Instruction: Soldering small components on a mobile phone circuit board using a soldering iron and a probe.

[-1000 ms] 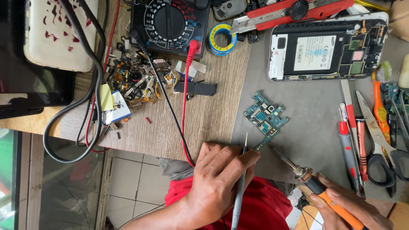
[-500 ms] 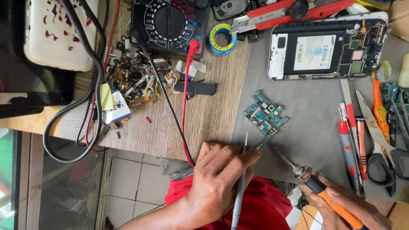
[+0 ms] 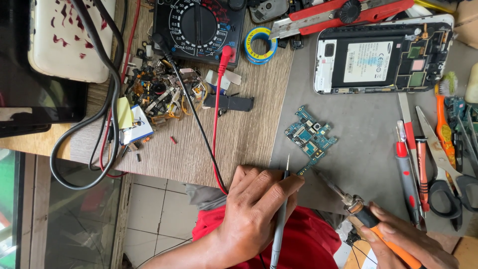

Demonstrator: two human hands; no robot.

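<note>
The blue circuit board (image 3: pixel 309 138) lies on the grey mat (image 3: pixel 368 149), near the table's front edge. Your left hand (image 3: pixel 256 206) pinches a thin probe (image 3: pixel 280 219) just beside it; your right hand (image 3: pixel 406 241) grips the orange soldering iron (image 3: pixel 368 216), tip at the board's near corner

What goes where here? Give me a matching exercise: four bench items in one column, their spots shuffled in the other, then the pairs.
Things:
1. circuit board
2. soldering iron
3. multimeter
4. scissors

Places:
A. top of the wooden bench, red and black leads plugged in
B. right edge of the grey mat
C. in the right hand
D. middle of the grey mat, below the opened phone

Pairs: 1-D, 2-C, 3-A, 4-B
</note>
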